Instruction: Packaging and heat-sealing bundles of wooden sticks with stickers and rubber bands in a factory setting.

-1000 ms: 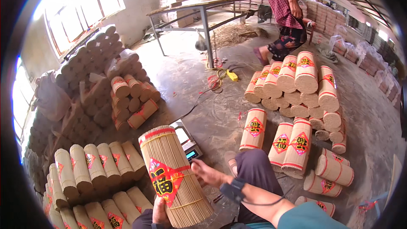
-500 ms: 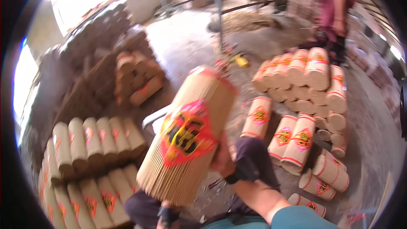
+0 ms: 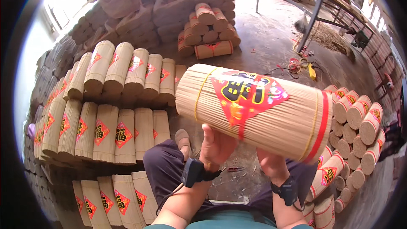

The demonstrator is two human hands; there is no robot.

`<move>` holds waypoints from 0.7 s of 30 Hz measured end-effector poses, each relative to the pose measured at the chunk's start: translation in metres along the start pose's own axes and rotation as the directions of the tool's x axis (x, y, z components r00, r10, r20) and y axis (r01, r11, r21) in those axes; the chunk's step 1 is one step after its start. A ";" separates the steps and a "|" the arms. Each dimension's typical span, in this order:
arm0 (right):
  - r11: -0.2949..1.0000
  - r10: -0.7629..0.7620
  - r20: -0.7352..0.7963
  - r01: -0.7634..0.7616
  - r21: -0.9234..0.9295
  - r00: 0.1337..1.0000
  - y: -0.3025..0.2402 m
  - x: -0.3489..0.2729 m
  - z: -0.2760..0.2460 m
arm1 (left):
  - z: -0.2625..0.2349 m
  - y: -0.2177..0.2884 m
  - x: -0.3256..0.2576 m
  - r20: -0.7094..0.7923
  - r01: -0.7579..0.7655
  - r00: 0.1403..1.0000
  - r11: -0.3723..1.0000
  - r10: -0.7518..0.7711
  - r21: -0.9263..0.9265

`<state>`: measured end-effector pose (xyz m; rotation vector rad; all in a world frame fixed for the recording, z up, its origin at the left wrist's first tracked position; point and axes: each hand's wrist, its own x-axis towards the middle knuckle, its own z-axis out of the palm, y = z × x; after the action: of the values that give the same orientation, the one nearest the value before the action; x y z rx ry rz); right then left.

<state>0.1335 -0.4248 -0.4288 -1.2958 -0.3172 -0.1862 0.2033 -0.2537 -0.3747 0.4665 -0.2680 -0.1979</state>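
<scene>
A thick bundle of thin tan sticks (image 3: 267, 121) lies almost level across both my hands, above my lap. It has a red diamond label, a yellow band near each end and a red band round its right end. My left hand (image 3: 218, 146) holds it from below, left of its middle, with the thumb up against the near side. Under its right half my right hand (image 3: 272, 165) grips it; those fingers are mostly hidden behind the bundle. Dark devices are strapped to both wrists.
Rows of labelled stick bundles (image 3: 101, 131) stand stacked to my left. More bundles (image 3: 352, 123) are piled at the right, and a small pyramid (image 3: 210, 27) sits farther off. Cables and a yellow object (image 3: 312, 71) lie on the floor near a metal-legged table (image 3: 311, 21).
The bundle has swung from steeply tilted to nearly level and moved right. My left hand has come up beneath it. The view has turned leftward, and the other person is no longer clearly seen.
</scene>
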 end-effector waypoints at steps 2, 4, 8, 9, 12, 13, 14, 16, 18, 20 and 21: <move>0.761 -0.070 0.200 0.182 -0.623 0.977 -0.006 -0.006 -0.025 | -0.011 0.014 0.008 -0.065 0.011 0.998 1.000 -0.013 -0.027; 0.866 0.376 0.150 -0.404 0.293 0.914 0.007 -0.010 -0.037 | -0.030 0.025 0.017 -0.157 0.059 0.983 0.978 -0.091 -0.198; 0.754 0.602 0.246 -0.642 0.140 0.760 0.005 0.057 -0.045 | -0.085 0.048 0.010 -0.059 0.292 0.938 0.872 -0.340 -0.392; 0.697 0.585 0.252 -0.636 0.331 0.771 0.005 0.064 -0.036 | -0.087 0.045 0.005 -0.145 0.273 0.930 0.898 -0.338 -0.344; 0.623 0.512 0.400 -0.650 0.435 0.760 0.034 0.085 -0.012 | -0.110 0.035 -0.007 -0.166 0.368 0.885 0.873 -0.435 -0.321; 0.606 0.481 0.410 -0.632 0.484 0.775 0.042 0.088 0.000 | -0.121 0.030 -0.011 -0.190 0.398 0.873 0.882 -0.449 -0.253; 0.656 0.515 0.385 -0.641 0.398 0.766 0.054 0.084 -0.001 | -0.129 0.026 -0.012 -0.208 0.434 0.860 0.882 -0.467 -0.185; 0.607 0.614 0.330 -0.696 0.383 0.717 0.065 0.078 -0.004 | -0.140 0.023 -0.003 -0.268 0.510 0.814 0.855 -0.516 -0.096; 0.618 0.622 0.257 -0.665 0.419 0.740 0.074 0.068 -0.002 | -0.141 0.026 0.004 -0.379 0.583 0.772 0.806 -0.511 0.100; 0.636 0.645 0.165 -0.644 0.425 0.746 0.083 0.063 0.001 | -0.144 0.027 0.014 -0.387 0.592 0.780 0.780 -0.491 0.205; 0.628 0.651 0.160 -0.645 0.436 0.742 0.090 0.060 0.001 | -0.146 0.027 0.018 -0.383 0.580 0.801 0.754 -0.460 0.309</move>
<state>0.2180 -0.3973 -0.4905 -0.8471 0.1403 0.4878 0.2674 -0.1738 -0.4833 0.9877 0.1254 -0.6344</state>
